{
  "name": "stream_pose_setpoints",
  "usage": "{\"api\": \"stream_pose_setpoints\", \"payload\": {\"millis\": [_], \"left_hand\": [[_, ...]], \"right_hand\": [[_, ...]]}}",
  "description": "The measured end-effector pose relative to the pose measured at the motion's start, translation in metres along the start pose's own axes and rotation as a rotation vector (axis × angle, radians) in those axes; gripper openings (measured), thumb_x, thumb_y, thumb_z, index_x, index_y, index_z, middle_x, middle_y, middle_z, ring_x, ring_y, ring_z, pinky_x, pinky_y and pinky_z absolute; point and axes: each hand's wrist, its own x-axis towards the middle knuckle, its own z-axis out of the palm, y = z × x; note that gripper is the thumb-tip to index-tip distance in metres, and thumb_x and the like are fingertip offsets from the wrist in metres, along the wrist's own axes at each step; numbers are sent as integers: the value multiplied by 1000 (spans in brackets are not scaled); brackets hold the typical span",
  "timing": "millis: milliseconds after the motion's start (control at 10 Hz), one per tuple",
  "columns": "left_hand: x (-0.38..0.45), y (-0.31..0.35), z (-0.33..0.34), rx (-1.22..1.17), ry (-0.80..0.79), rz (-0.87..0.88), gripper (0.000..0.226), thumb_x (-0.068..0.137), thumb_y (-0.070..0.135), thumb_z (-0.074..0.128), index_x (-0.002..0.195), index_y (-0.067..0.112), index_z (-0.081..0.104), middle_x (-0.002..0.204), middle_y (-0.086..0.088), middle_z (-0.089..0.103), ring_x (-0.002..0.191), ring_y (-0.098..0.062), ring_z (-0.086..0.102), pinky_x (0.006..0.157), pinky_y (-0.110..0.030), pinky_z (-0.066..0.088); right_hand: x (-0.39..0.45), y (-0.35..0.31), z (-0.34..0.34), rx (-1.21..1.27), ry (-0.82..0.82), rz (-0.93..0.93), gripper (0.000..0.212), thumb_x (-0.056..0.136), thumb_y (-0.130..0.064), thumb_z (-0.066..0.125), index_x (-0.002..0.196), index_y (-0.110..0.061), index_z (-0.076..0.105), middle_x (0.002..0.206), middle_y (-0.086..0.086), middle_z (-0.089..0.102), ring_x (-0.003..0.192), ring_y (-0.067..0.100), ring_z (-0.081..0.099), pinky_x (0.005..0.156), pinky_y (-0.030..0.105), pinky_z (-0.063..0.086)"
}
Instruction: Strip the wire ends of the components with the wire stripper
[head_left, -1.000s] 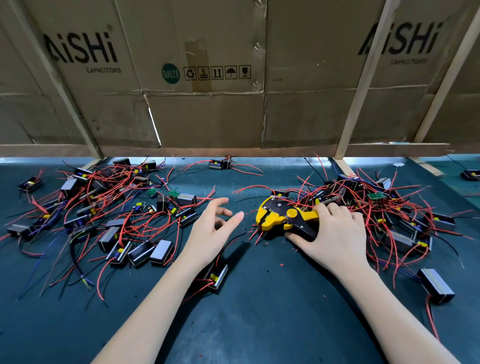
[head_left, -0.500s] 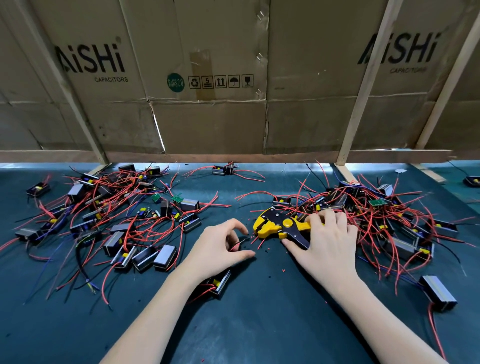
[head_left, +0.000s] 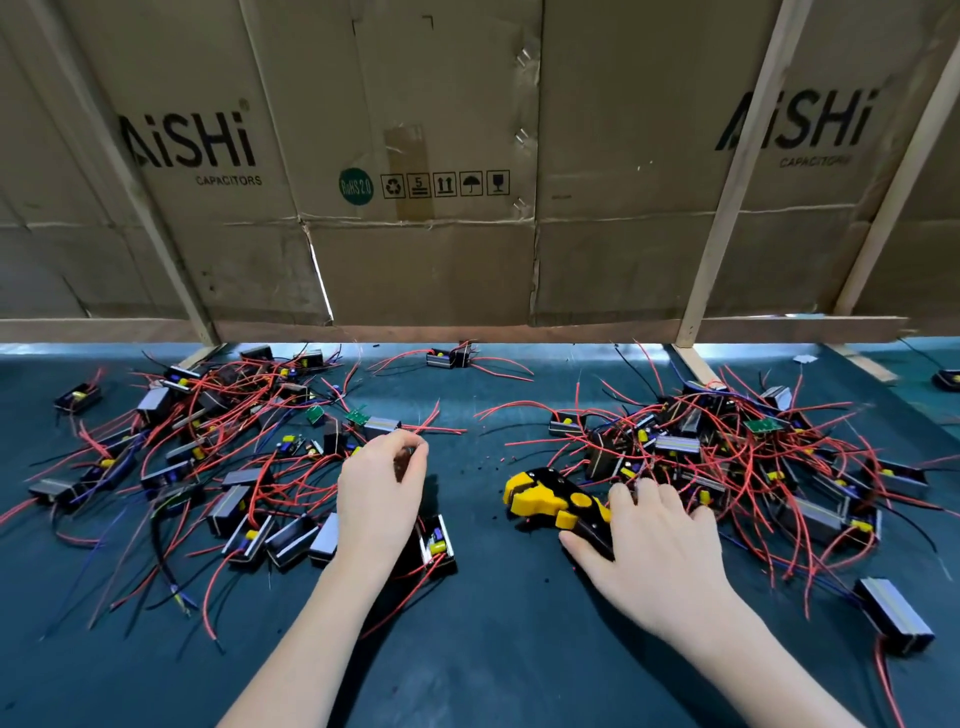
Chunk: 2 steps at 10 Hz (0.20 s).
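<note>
You are resting your right hand (head_left: 660, 540) over the handles of the wire stripper (head_left: 558, 506), which is lying on the dark green mat (head_left: 493, 649). Your fingers are draping over the black-and-yellow grips and your thumb is lying along the near side; whether they are actually closing round the handles I cannot tell. The tool's long axis is running from your palm up and to the left, its yellow head pointing toward the open gap between the two heaps.

Your left hand (head_left: 382, 493) is hovering at the right edge of the left pile of components (head_left: 208, 467), fingers curling in toward the thumb in a narrow pinch. Something small and dark is sitting at the fingertips (head_left: 415, 452); what it is I cannot make out. One component (head_left: 436, 543) is lying just beside your left wrist, partly under it.

Judgement: the stripper's head is aiming at your left hand, with clear mat between them. The left hand is nearer the loose red wires (head_left: 431, 423), so it is the one feeding an end into the head. The right pile (head_left: 727, 457) is touching your right knuckles.
</note>
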Motion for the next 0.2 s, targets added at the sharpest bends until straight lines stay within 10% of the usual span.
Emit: {"api": "stream_pose_setpoints", "payload": {"millis": [200], "left_hand": [[-4,-3,2,80,-81,-61,13,91,21,65,78,21,69,66,8,65,67,-20,60,68,-34,49]], "right_hand": [[0,16,-31,389,34,-159,67,75,-88,30,106,-33,52,108,-14,51,112,11,52,88,27,39]]}}
